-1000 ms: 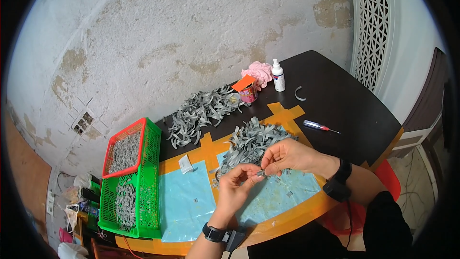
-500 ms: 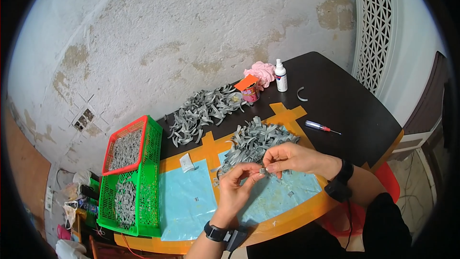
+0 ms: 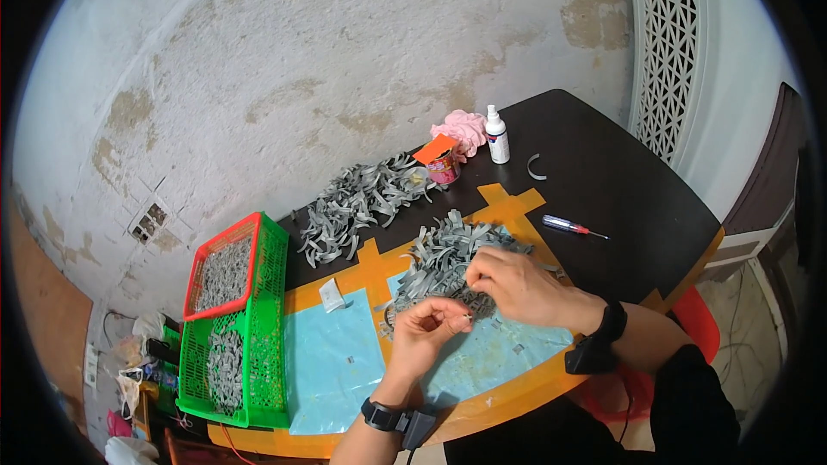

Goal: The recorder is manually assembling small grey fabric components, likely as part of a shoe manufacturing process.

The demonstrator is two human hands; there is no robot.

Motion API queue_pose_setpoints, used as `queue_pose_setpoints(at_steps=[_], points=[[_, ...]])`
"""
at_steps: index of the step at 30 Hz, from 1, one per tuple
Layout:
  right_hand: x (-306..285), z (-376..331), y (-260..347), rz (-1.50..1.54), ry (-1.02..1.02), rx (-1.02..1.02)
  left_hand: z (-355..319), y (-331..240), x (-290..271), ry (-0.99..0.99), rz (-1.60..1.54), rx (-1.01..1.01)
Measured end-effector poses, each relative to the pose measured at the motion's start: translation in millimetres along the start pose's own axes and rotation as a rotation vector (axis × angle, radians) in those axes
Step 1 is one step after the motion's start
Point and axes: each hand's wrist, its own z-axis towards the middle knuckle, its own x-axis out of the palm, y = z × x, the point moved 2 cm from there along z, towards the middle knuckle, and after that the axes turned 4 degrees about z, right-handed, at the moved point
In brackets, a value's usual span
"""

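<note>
From the head camera, your left hand point(image 3: 428, 331) is curled with its fingertips pinched on a small grey strip piece point(image 3: 463, 319), and your right hand point(image 3: 515, 284) is bent over just beside it, fingers closed on the same bit, at the near edge of the grey strip pile point(image 3: 448, 258) on the blue mat point(image 3: 332, 362). A second, looser heap of grey strips point(image 3: 357, 202) lies farther back on the dark table point(image 3: 603, 181). At your left, the green basket point(image 3: 271, 336) holds grey pieces, and the red basket point(image 3: 220, 271) set in its far end is full of them too.
</note>
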Motion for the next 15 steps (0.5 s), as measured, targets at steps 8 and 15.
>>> queue_pose_setpoints(at_steps=[8, 15], points=[[0.9, -0.6, -18.1, 0.756, 0.283, 0.452, 0.7, -4.3, 2.4, -0.077, -0.075, -0.063], [-0.6, 0.1, -12.7, 0.837, 0.386, 0.484, 0.7, -4.9, 0.9, -0.036, -0.053, -0.021]])
